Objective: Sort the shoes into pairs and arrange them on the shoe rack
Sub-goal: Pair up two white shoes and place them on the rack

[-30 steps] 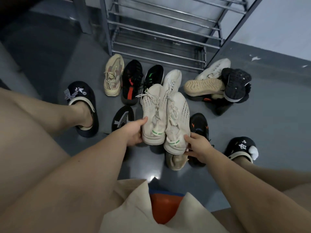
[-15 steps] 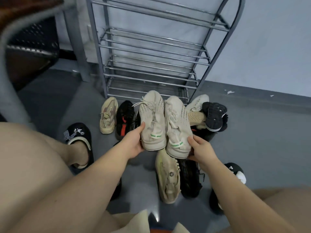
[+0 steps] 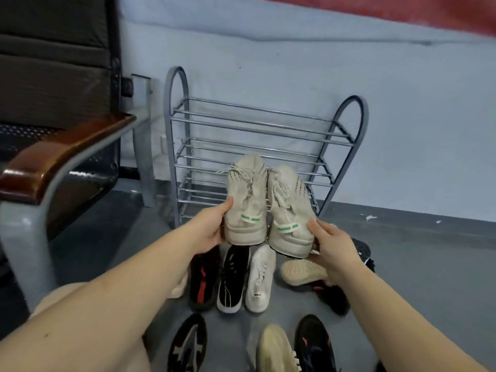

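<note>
I hold a pair of beige knit sneakers with green heel tabs side by side in the air, toes pointing at the grey metal shoe rack (image 3: 346, 135). My left hand (image 3: 212, 226) grips the heel of the left beige sneaker (image 3: 245, 200). My right hand (image 3: 331, 242) grips the heel of the right beige sneaker (image 3: 291, 213). The rack's wire shelves stand bare against the wall. Below my hands, loose shoes lie on the floor: a black-and-red sneaker (image 3: 202, 280), a black-and-white sneaker (image 3: 232, 280), a white sneaker (image 3: 260, 280) and an overturned beige shoe (image 3: 303, 271).
A chair with a brown armrest (image 3: 61, 154) and grey frame stands at the left, close to the rack. More shoes lie near me: a black shoe (image 3: 188, 345), a cream shoe (image 3: 276, 350) and a black sneaker (image 3: 315, 345). Grey floor stretches to the right.
Both hands have lifted the beige pair up and forward toward the rack. My view has tilted up, so the whole rack and the chair show.
</note>
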Available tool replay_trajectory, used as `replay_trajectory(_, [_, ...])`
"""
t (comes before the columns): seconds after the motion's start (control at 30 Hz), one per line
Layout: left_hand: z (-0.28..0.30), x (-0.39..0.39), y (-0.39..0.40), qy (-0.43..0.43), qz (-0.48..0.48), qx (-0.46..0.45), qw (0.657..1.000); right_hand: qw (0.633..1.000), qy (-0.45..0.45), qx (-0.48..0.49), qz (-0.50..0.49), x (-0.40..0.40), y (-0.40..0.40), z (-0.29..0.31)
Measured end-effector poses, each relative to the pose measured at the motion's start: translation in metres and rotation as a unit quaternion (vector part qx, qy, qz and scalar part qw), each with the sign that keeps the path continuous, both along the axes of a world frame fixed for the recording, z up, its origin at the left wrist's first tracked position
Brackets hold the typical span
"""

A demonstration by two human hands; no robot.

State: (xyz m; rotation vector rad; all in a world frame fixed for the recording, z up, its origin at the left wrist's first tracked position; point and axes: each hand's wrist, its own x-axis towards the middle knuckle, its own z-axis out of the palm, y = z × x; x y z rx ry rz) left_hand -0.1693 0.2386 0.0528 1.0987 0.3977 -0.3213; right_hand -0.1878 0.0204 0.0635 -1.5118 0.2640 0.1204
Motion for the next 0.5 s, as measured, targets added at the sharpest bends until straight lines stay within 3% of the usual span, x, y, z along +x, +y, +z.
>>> replay_trajectory(0.33, [0.075,0.059,0.053,-0.054,0.026,0.028,0.998,0.997,-0.066,-0.004,0.036,0.066,0.051,0.067])
replay_trajectory(0.5, [0.103,0.090,0.073,-0.072,0.057,0.097,0.991,0.997,-0.066,-0.003,0.036,0.107,0.074,0.094])
